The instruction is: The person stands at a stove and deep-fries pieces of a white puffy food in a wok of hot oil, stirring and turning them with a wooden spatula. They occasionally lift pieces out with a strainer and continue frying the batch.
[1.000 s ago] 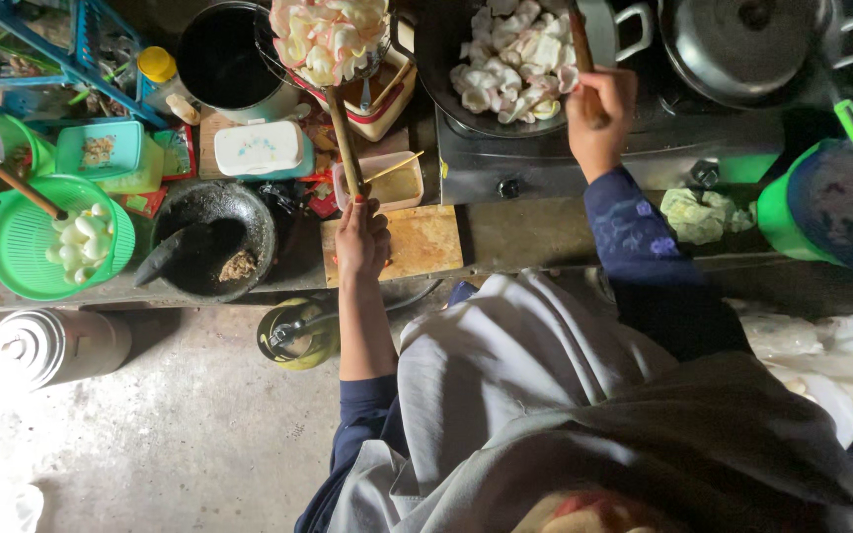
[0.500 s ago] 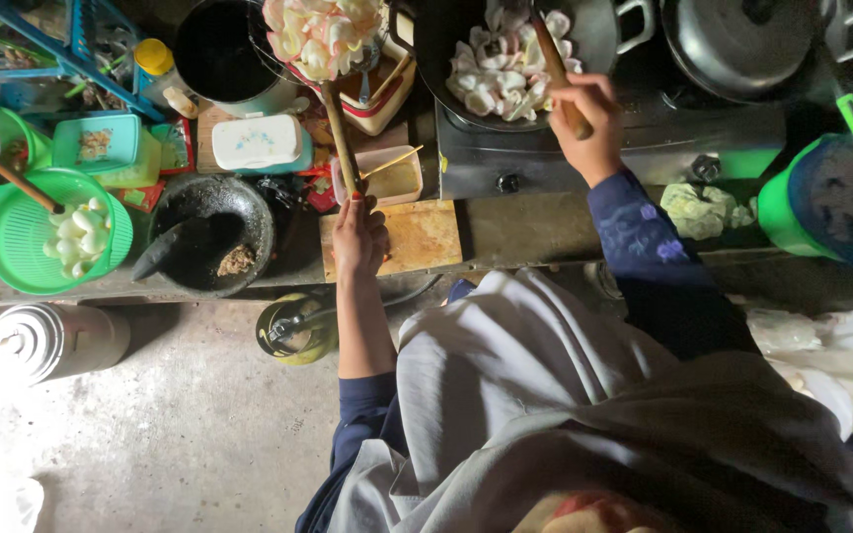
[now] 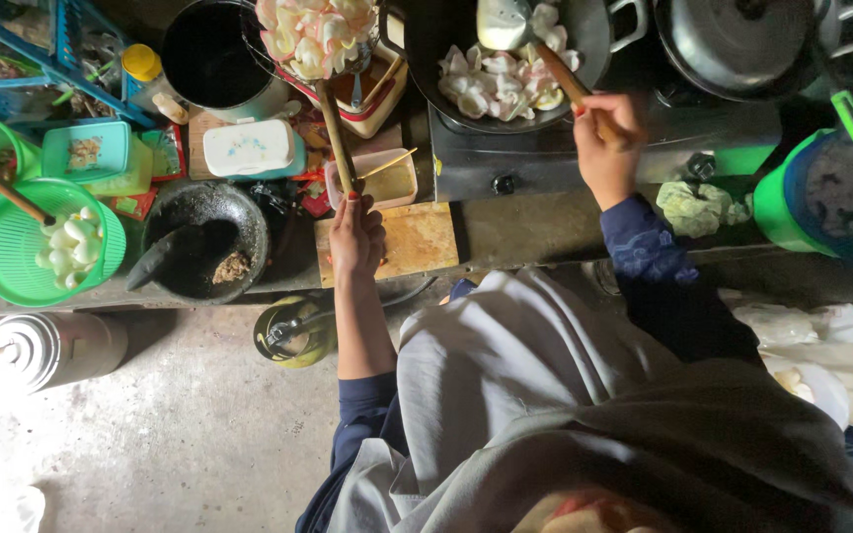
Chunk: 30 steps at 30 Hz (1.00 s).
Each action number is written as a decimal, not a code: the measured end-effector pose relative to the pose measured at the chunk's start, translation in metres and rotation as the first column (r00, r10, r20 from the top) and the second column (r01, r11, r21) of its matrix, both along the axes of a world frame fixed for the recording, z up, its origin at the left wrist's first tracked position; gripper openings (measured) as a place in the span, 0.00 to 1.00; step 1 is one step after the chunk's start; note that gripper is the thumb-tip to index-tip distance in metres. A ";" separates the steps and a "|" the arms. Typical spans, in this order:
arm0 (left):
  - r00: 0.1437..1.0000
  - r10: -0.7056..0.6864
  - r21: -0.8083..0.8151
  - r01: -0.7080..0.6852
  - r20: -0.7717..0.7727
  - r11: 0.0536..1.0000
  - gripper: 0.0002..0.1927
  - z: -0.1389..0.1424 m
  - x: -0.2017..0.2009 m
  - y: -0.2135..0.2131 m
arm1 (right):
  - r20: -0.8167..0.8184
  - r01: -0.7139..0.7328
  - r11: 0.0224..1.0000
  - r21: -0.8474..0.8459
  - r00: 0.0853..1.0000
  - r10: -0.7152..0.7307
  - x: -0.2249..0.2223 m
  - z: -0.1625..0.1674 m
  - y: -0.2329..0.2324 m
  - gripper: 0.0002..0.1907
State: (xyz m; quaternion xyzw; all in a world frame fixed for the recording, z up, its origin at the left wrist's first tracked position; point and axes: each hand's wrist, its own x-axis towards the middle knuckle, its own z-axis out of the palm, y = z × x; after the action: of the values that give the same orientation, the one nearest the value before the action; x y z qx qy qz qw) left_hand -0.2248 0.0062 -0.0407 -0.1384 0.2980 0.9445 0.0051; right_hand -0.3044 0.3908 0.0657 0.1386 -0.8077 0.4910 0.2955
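My left hand [image 3: 355,235] grips the wooden handle of a wire skimmer [image 3: 333,128] whose basket, heaped with pale pink and white crackers [image 3: 316,32], hangs over a red-rimmed box. My right hand [image 3: 606,146] holds the wooden handle of a metal spatula [image 3: 505,22] that lies in a black wok [image 3: 505,59] on the stove, among more white crackers [image 3: 496,79]. A small wooden cutting board [image 3: 417,237] sits under my left hand.
A black pot [image 3: 211,59] stands left of the skimmer. A stone mortar [image 3: 204,242], a green colander of white pieces [image 3: 46,242], a lidded metal pot [image 3: 742,39], a green bucket [image 3: 821,188] and a metal canister on the floor [image 3: 46,347] surround me.
The spatula has swung left in the wok, its blade now at the far rim. The loaded skimmer stays held over the red-rimmed box.
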 end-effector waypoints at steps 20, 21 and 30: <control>1.000 -0.017 -0.012 0.017 0.016 1.000 0.15 -0.005 -0.006 0.001 | -0.159 0.065 0.978 0.200 0.987 -0.033 -0.005 -0.034 -0.021 0.10; 1.000 -0.020 -0.002 0.020 -0.011 1.000 0.15 -0.005 -0.006 0.001 | -0.167 0.061 0.976 0.209 0.986 -0.026 -0.006 -0.033 -0.021 0.11; 1.000 -0.006 0.003 0.006 -0.014 1.000 0.14 -0.008 -0.008 0.004 | 0.155 0.023 0.984 -0.175 0.988 0.004 -0.013 -0.036 -0.032 0.07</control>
State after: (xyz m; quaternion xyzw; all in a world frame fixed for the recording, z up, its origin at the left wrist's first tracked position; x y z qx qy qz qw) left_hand -0.2332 0.0097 -0.0490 -0.1308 0.2971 0.9458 0.0061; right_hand -0.3173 0.3584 0.0299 0.0696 -0.7821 0.5685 0.2454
